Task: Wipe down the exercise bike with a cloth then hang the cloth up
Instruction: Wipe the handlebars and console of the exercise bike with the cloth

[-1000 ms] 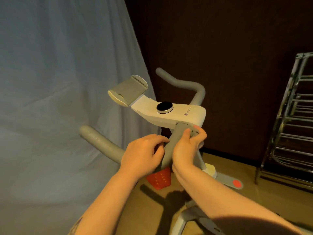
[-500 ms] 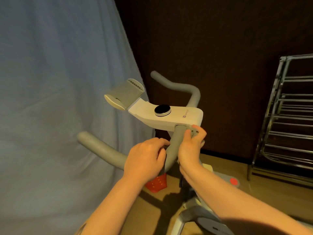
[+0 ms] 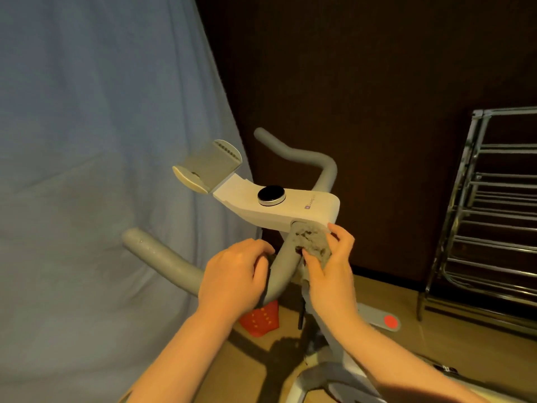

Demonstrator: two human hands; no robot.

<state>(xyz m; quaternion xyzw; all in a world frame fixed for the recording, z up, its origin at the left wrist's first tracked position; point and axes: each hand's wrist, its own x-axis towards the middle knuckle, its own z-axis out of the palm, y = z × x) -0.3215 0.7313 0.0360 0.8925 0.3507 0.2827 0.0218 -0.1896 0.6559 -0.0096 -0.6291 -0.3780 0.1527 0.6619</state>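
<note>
Cloth point(image 3: 312, 244), grey, bunched in right hand point(image 3: 329, 274), pressed against exercise bike point(image 3: 290, 205) stem just under white console. Left hand point(image 3: 232, 274) curled round same stem, steadying. Wiping step apparently under way. Next: probably rubbing down stem, then handlebars; metal rack point(image 3: 494, 228) nearby for hanging.

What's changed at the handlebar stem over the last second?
The right hand has brought the grey cloth further into view, bunched against the stem just under the white console. The left hand still grips the stem's other side.
</note>
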